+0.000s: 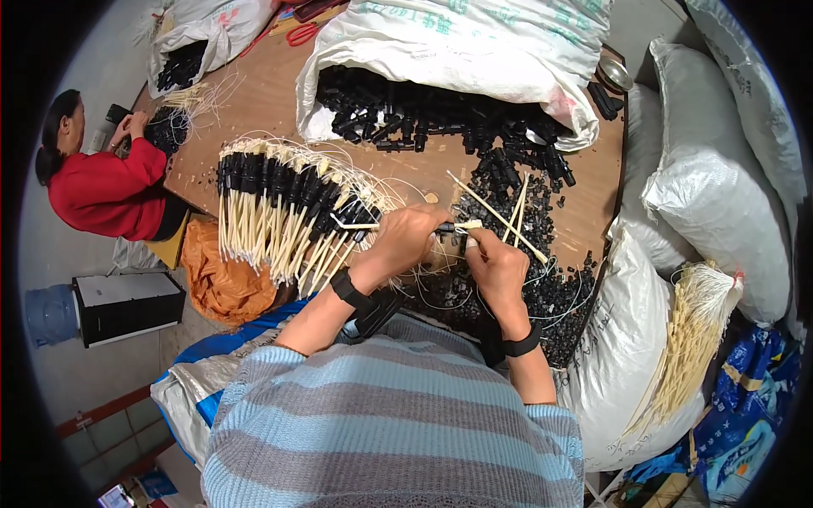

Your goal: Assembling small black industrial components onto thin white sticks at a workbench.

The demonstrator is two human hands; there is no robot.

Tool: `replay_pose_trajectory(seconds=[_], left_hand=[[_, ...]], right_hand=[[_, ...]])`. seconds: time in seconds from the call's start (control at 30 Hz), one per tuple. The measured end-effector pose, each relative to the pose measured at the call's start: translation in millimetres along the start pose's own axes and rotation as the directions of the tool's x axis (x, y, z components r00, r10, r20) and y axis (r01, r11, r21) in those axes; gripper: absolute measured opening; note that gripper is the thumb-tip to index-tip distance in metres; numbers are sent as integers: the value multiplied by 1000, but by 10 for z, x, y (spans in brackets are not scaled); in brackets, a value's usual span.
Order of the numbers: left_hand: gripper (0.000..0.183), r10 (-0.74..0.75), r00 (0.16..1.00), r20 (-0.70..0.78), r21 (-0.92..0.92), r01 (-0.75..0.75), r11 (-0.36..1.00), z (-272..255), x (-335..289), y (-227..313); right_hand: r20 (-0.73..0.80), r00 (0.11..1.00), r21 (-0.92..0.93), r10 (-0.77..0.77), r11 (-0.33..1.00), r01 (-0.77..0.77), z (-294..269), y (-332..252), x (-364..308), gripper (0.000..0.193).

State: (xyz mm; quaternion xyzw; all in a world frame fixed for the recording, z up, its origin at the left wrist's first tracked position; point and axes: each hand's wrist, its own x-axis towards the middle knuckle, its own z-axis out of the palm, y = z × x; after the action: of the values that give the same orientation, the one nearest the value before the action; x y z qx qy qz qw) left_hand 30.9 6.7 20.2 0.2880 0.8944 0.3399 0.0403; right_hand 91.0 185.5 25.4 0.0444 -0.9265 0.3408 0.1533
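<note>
My left hand (401, 241) is closed around a thin cream cord fitted with a black plastic sleeve (445, 227). The cord's hooked white tip sticks out to the left of the fist. At the other end, my right hand (497, 269) pinches by the pale end piece (471, 225). To the left lies a fanned row of cream cords with black sleeves (271, 182), thin white strings trailing from their tops. Beyond my right hand, several loose cream cords (500, 218) lie across a heap of small black plastic bits (555, 296).
A white woven sack (457, 38) spills black plastic tubes (423, 110) onto the brown table (190, 173). Full sacks (711, 178) and a bundle of cream cords (690, 339) crowd the right side. A person in red (106, 190) works at the far left, near an orange bag (222, 271).
</note>
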Motion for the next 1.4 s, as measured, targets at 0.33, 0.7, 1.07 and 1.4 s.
replay_pose_trajectory(seconds=[0.33,0.7,1.07,1.4], left_hand=[[39,47,992,121,-80,-37,996,-35,75,0],[44,75,990,119,-358,-28,933,-107,66,45],[19,212,932,-294,-377,-317,870,-72,-15,27],[34,-41,998,-53,-221,28,975,251,397,-156]], right_hand=[[135,989,218,-53,976,23,34,34,42,19],[171,975,203,-142,973,106,-31,43,99,32],[133,990,445,-56,896,-10,6,-10,4,20],[117,961,287,249,918,-273,38,226,-185,10]])
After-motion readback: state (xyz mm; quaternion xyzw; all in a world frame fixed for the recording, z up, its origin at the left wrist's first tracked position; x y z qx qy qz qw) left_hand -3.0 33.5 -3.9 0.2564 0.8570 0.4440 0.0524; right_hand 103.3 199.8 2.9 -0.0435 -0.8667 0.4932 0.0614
